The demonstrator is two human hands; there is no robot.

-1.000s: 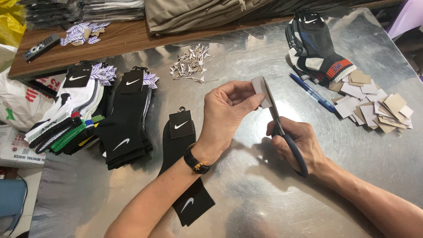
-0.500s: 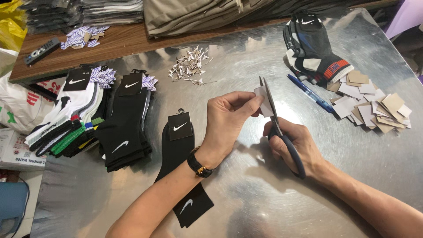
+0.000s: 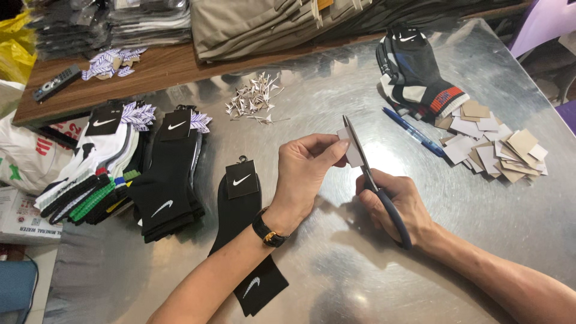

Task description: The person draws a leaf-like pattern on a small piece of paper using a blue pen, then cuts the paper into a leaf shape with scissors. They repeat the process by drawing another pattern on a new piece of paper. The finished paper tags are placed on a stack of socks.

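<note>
Head view: my left hand (image 3: 303,171) pinches a small pale card tag (image 3: 353,155) above the shiny metal table (image 3: 336,282); my right hand (image 3: 393,204) grips dark-handled scissors (image 3: 372,180), blades on it. Cut cardboard squares (image 3: 498,147) lie far right.

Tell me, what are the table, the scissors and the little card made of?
The table looks like bare metal sheet: grey, shiny, with blurry reflections. The scissors seem to have metal blades and dark, probably plastic, handles. The small card in the left hand looks like thin, matte white cardboard.
</note>
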